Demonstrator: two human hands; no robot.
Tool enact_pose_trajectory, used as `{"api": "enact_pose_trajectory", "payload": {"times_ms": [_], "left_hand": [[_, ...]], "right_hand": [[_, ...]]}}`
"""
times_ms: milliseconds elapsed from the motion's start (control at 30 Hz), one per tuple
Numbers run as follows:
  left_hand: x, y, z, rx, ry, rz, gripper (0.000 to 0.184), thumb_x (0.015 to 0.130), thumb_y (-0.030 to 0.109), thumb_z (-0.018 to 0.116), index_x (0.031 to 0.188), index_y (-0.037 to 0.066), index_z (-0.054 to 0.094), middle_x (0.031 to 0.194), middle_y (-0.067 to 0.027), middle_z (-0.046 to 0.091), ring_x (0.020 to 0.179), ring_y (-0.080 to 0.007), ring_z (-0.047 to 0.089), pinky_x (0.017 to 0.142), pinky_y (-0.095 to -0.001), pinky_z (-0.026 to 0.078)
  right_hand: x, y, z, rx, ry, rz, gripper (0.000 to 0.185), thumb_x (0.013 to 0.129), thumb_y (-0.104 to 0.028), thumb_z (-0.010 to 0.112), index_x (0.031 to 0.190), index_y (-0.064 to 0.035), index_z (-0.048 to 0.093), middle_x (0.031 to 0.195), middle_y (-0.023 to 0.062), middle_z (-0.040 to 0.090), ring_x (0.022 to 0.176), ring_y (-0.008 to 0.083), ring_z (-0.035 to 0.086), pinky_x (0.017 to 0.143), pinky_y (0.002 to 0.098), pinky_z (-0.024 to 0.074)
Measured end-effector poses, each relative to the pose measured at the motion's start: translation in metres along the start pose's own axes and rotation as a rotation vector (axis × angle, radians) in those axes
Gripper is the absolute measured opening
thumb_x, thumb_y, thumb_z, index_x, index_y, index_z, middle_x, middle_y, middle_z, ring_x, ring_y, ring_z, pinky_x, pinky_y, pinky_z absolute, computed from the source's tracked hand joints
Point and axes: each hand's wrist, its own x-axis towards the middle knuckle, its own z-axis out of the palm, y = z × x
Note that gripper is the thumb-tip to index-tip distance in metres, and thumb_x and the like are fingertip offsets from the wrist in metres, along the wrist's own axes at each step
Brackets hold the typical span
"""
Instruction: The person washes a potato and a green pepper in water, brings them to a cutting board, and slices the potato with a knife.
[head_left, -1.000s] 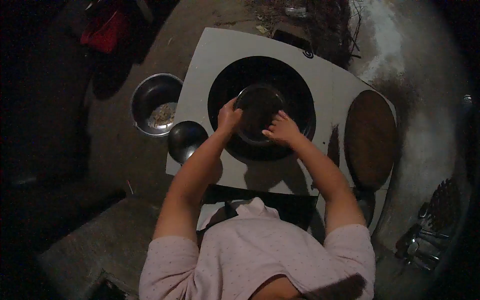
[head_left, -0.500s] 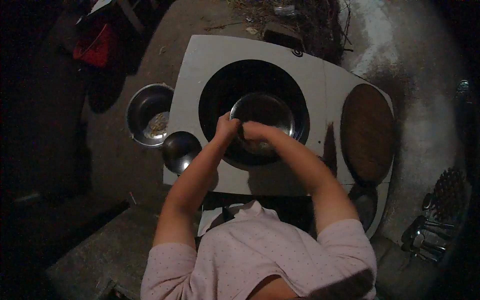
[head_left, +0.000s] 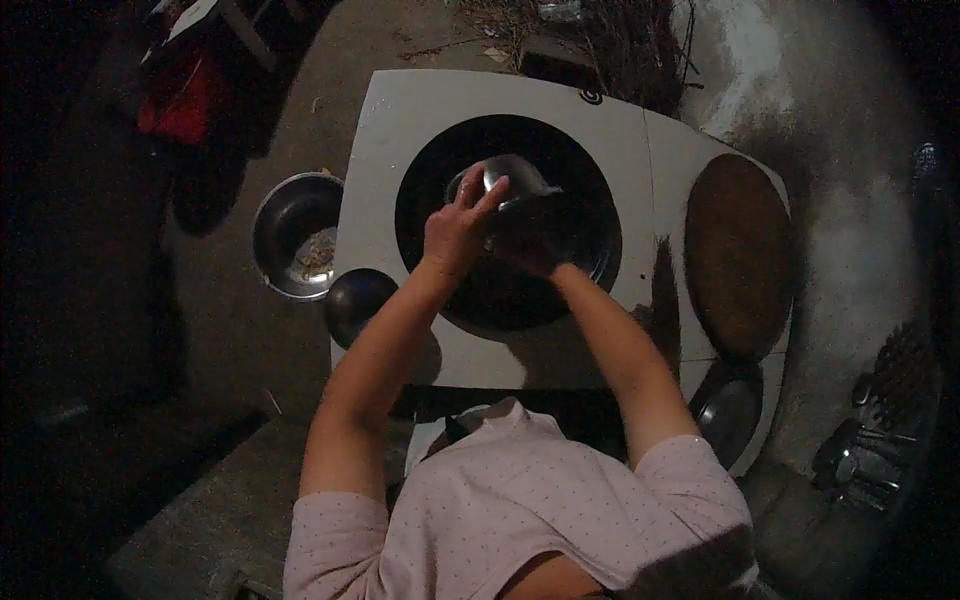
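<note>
A shiny metal bowl [head_left: 518, 180] is tipped up over the large black wok [head_left: 425, 180] set in the white-topped stove. My left hand [head_left: 458, 228] grips the bowl at its left side, fingers spread along the metal. My right hand [head_left: 535, 252] is in shadow by the bowl's dark lower part; its fingers are hidden. A small dark metal bowl [head_left: 360, 305] sits at the stove top's left edge, near my left forearm.
A metal basin [head_left: 270, 235] with scraps in it is on the left. On the stove's right are a brown oval lid [head_left: 740, 260] and a dark round pan or lid [head_left: 728, 415]. Metal utensils [head_left: 870, 465] lie lower right. Dry twigs [head_left: 640, 50] are behind.
The metal bowl has gone from facing up to tipped, its outer side now showing. My left hand has shifted up along it, and my right hand has slipped into shadow.
</note>
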Motion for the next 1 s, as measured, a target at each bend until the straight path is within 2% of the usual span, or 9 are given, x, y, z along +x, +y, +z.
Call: {"api": "enact_pose_trajectory", "payload": {"times_ms": [67, 133, 333, 433, 567, 667, 733, 900, 1000], "left_hand": [[0.016, -0.008, -0.004, 0.155, 0.159, 0.356, 0.072, 0.072, -0.002, 0.054, 0.131, 0.035, 0.037, 0.132, -0.0114, 0.04, 0.061, -0.0209, 0.062, 0.046, -0.0286, 0.049], [0.032, -0.012, -0.01, 0.214, 0.17, 0.437, 0.076, 0.07, -0.004, 0.054, 0.132, 0.037, 0.035, 0.134, -0.0112, 0.039, 0.055, -0.0169, 0.059, 0.042, -0.0268, 0.046], [0.05, -0.008, -0.045, 0.097, 0.292, 0.544, 0.07, 0.072, -0.004, 0.054, 0.127, 0.037, 0.043, 0.129, -0.0108, 0.046, 0.064, -0.0175, 0.063, 0.048, -0.0271, 0.05], [0.04, -0.012, -0.066, -0.095, 0.377, 0.239, 0.054, 0.073, 0.001, 0.057, 0.121, 0.025, 0.053, 0.125, -0.0126, 0.049, 0.099, -0.0245, 0.06, 0.068, -0.029, 0.054], [0.021, -0.047, -0.079, -0.217, 0.548, 0.146, 0.053, 0.073, 0.0, 0.057, 0.123, 0.016, 0.051, 0.126, -0.0135, 0.048, 0.113, -0.0283, 0.05, 0.084, -0.0341, 0.048], [-0.01, -0.082, -0.07, -0.997, 0.527, -0.295, 0.051, 0.078, -0.004, 0.045, 0.127, 0.01, 0.044, 0.122, -0.013, 0.049, 0.114, -0.0264, 0.047, 0.097, -0.0347, 0.036], [-0.027, -0.091, -0.084, -1.113, 0.545, -0.505, 0.046, 0.078, -0.001, 0.047, 0.122, 0.01, 0.045, 0.115, -0.0116, 0.051, 0.106, -0.0243, 0.05, 0.09, -0.0343, 0.04], [-0.056, -0.126, -0.109, -1.135, 0.357, -1.178, 0.031, 0.075, 0.006, 0.052, 0.105, 0.011, 0.046, 0.093, -0.0075, 0.053, 0.081, -0.0197, 0.052, 0.066, -0.0345, 0.046], [-0.076, -0.141, -0.111, -1.48, 0.525, -1.233, 0.025, 0.075, 0.009, 0.054, 0.098, 0.013, 0.044, 0.084, -0.0058, 0.051, 0.072, -0.0183, 0.051, 0.054, -0.0329, 0.044]], "right_hand": [[-0.018, 0.072, 0.035, -0.175, -0.013, -0.037, 0.046, 0.087, -0.03, 0.046, 0.127, -0.0078, 0.04, 0.128, 0.0149, 0.043, 0.118, 0.0284, 0.042, 0.097, 0.0389, 0.0347], [-0.022, 0.089, 0.043, -0.36, -0.031, -0.076, 0.055, 0.087, -0.032, 0.048, 0.133, -0.0062, 0.031, 0.134, 0.0131, 0.036, 0.12, 0.0268, 0.038, 0.099, 0.0399, 0.034], [-0.009, 0.08, 0.054, 0.059, -0.099, 0.545, 0.067, 0.079, -0.042, 0.056, 0.132, -0.0062, 0.033, 0.131, 0.0187, 0.038, 0.12, 0.0296, 0.038, 0.101, 0.0388, 0.0301], [0.025, 0.054, 0.066, 0.089, 0.101, 0.724, 0.068, 0.076, -0.045, 0.057, 0.13, -0.0078, 0.038, 0.131, 0.0195, 0.038, 0.122, 0.0313, 0.034, 0.099, 0.0404, 0.0304], [0.058, 0.124, 0.161, 0.052, 0.147, 0.684, 0.075, 0.073, -0.037, 0.065, 0.134, -0.0124, 0.031, 0.136, 0.0216, 0.026, 0.12, 0.041, 0.034, 0.098, 0.046, 0.0324], [0.068, 0.048, 0.119, 0.069, 0.104, 0.664, 0.077, 0.071, -0.034, 0.068, 0.135, -0.0136, 0.03, 0.137, 0.0205, 0.025, 0.121, 0.041, 0.032, 0.099, 0.0482, 0.031], [0.066, 0.031, 0.106, -0.384, -0.241, 0.515, 0.075, 0.072, -0.032, 0.068, 0.134, -0.0171, 0.03, 0.137, 0.0166, 0.026, 0.118, 0.0394, 0.035, 0.098, 0.0509, 0.0315], [0.025, 0.072, 0.119, -0.459, 0.159, 0.889, 0.071, 0.066, -0.034, 0.069, 0.129, -0.0235, 0.037, 0.129, 0.0134, 0.035, 0.114, 0.0352, 0.039, 0.089, 0.0501, 0.0394], [0.014, 0.059, 0.104, -0.63, -0.125, 0.495, 0.077, 0.066, -0.036, 0.07, 0.133, -0.0262, 0.032, 0.128, 0.016, 0.033, 0.113, 0.0386, 0.039, 0.088, 0.0492, 0.0405]]}}
